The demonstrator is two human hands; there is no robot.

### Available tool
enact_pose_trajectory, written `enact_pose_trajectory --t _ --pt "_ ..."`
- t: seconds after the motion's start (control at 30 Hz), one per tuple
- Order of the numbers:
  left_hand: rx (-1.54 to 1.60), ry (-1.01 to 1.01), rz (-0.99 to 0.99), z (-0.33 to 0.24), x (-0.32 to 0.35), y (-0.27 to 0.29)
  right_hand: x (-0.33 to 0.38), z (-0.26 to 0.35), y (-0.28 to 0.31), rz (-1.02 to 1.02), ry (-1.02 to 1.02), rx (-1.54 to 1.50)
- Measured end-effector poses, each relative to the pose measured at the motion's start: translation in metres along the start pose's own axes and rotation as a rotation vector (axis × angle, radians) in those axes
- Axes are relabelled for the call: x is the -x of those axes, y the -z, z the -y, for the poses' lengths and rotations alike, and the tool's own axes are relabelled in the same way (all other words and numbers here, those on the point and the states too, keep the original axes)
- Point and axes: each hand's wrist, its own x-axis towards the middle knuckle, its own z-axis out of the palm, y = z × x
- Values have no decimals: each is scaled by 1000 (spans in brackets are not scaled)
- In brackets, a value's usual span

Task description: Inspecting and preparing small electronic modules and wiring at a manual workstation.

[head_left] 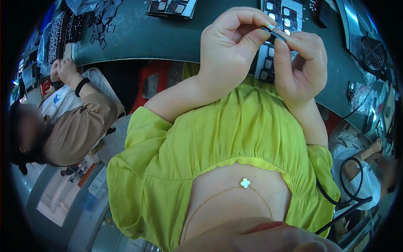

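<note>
Above the table edge my two hands meet, each closed in a pinch. Between the thumb and forefinger of my left hand is one end of a small dark flat part with a whitish bit on it. My right hand pinches its other end. The fingers hide most of the part, so its kind cannot be made out. Right below and behind my hands lies a pale tray with rows of small black square parts with light centres and thin red wires. My hands partly cover it.
Another such tray lies on the dark green table. Loose black pieces are strewn to its left. A round black fan and a clear plastic bag are at right. Co-workers sit on both sides; a black cable loops at lower right.
</note>
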Motion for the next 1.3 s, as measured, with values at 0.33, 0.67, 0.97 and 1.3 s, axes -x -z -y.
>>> enact_pose_trajectory --t 0.33,0.67,0.97,1.3 --pt "-112 191 26 -16 1 -20 -1 1 21 -9 -300 -198" --pt "-221 187 150 -15 0 -28 -5 -6 44 136 -249 -298" --pt "-249 209 96 -10 -2 -33 5 -7 39 76 -263 -237" --pt "-199 295 169 -8 -8 -39 15 -17 55 94 -172 1"
